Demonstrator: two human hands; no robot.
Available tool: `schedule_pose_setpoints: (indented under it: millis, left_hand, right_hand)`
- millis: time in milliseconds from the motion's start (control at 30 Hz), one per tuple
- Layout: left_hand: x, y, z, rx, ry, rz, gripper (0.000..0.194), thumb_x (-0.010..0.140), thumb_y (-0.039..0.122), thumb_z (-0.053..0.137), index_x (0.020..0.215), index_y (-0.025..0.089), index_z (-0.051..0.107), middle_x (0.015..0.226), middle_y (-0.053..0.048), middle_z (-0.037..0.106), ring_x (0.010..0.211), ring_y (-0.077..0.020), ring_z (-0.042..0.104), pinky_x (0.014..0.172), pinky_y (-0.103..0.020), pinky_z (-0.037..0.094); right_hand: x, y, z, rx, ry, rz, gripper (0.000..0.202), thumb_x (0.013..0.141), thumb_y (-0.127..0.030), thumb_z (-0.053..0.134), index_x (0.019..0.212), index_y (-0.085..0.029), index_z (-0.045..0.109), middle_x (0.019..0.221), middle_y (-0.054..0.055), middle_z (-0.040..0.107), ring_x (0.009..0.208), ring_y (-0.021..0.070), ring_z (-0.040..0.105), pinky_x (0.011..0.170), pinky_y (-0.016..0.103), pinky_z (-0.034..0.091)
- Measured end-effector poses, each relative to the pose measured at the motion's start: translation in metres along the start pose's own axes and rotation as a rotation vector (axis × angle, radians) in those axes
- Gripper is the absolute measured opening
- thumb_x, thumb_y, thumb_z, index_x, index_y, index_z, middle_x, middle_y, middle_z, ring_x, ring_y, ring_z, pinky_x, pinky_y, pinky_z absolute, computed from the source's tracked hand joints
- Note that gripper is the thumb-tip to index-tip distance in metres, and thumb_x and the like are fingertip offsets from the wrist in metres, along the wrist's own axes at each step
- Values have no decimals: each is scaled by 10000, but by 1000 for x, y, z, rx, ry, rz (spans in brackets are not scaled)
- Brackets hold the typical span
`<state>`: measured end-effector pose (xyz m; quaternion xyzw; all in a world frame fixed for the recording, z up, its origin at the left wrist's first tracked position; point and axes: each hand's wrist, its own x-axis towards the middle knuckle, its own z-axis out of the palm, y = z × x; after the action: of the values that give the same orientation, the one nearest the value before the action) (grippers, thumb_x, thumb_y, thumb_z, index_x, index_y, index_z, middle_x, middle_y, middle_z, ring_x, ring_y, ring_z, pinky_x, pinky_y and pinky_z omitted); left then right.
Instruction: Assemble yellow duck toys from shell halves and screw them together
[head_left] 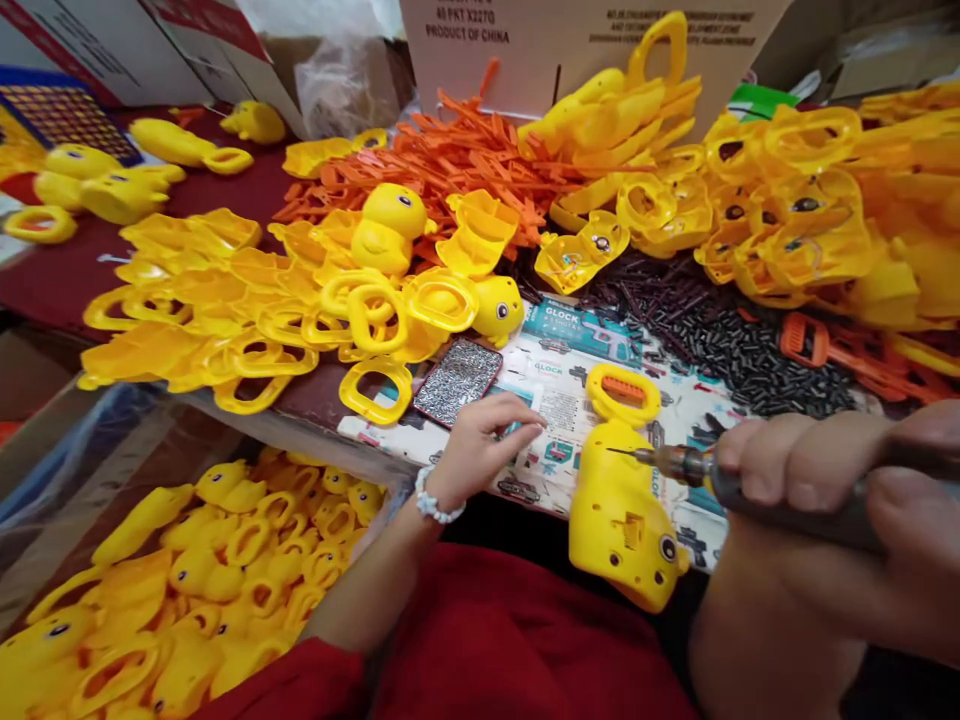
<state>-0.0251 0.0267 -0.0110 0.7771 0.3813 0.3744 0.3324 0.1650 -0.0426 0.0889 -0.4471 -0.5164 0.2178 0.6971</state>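
My right hand [817, 490] is closed around a dark electric screwdriver [795, 505], held sideways with its thin bit pointing left. The bit's tip appears over the body of a yellow duck toy [619, 500]; whether it touches, I cannot tell. This toy lies at the table's front edge, handle away from me, with screw holes and a square slot facing up. An orange piece shows inside its ring handle. My left hand [491, 440], a beaded bracelet on its wrist, has thumb and fingertips pinched together; anything between them is too small to name. Just behind it lies a shallow tray of small metal screws [459, 385].
Yellow duck shell halves [202, 300] are heaped at left and right. Orange plastic strips [450, 160] and small black cylinders [765, 355] form piles behind. Below the table at left is a box of yellow ducks [247, 580]. A cardboard carton [517, 60] stands at the back.
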Motion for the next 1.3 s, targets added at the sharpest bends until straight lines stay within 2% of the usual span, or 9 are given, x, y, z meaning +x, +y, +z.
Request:
schedule_pose_setpoints:
  millis: [133, 333, 567, 633, 700, 800, 1000, 1133, 1300]
  left_hand:
    - [-7, 21, 24, -202, -21, 58, 142, 859, 239, 613, 791, 152, 701, 741, -47, 699, 679, -125, 643, 601, -217, 506]
    - [-7, 21, 29, -376, -39, 83, 78, 828, 196, 656, 794, 156, 713, 755, -53, 702, 711, -132, 655, 667, -232, 526]
    - [-6, 19, 30, -305, -75, 91, 55, 814, 180, 667, 765, 165, 688, 731, -36, 683, 710, -131, 641, 673, -241, 519]
    - [-6, 20, 31, -255, -36, 101, 68, 796, 219, 695, 841, 175, 671, 849, -56, 694, 829, -161, 647, 767, -288, 520]
    - [-7, 22, 31, -208, -1, 140, 281, 775, 313, 720, 1010, 185, 631, 1061, -100, 668, 1019, -213, 614, 896, -366, 490]
    - [-11, 32, 32, -159, -83, 283, 488, 786, 486, 667, 1152, 180, 563, 1196, -132, 624, 1171, -255, 541, 1010, -431, 416]
    - [-18, 59, 44, -24, -295, 569, 491, 819, 551, 590, 1113, 158, 584, 1140, -85, 687, 1184, -230, 554, 1135, -383, 260]
    - [-20, 60, 60, -19, -341, 554, 431, 855, 538, 548, 1049, 157, 607, 1143, -74, 694, 1188, -225, 561, 1142, -384, 239]
    - [-23, 55, 70, -65, -262, 495, 186, 864, 362, 570, 954, 208, 621, 1050, -16, 734, 1078, -182, 634, 1122, -352, 279]
  right_hand:
    - [-6, -21, 9, 97, -141, 21, 157, 904, -350, 610, 965, -259, 498, 599, -15, 386, 497, 116, 418, 539, 309, 443]
    - [3, -28, 19, 21, -152, 1, 219, 938, -471, 552, 998, -264, 514, 547, -11, 365, 456, 115, 401, 475, 286, 425]
    - [-8, -17, 12, 94, -163, 69, 120, 920, -213, 530, 973, -193, 425, 615, -21, 446, 491, 128, 467, 528, 323, 494]
    - [-4, -8, 14, 114, -76, 115, 146, 877, -131, 507, 962, -178, 398, 608, -31, 454, 492, 128, 476, 540, 316, 494]
    - [9, 7, 13, 130, 90, 82, 193, 797, -125, 552, 911, -174, 405, 639, -38, 459, 464, 107, 458, 480, 271, 460]
    - [39, 40, 1, 105, 349, -47, 249, 668, -148, 618, 848, -165, 448, 770, -21, 487, 440, 73, 439, 388, 225, 400]
    - [68, 85, -32, 0, 345, -54, 185, 688, -194, 578, 822, -163, 455, 540, -57, 379, 389, 106, 407, 357, 225, 383]
    - [63, 92, -27, -27, 375, -35, 175, 692, -226, 578, 807, -170, 458, 540, -59, 396, 372, 96, 396, 344, 210, 364]
    - [64, 104, -23, -68, 307, 13, 175, 686, -226, 593, 743, -167, 438, 542, -42, 398, 396, 117, 444, 366, 220, 398]
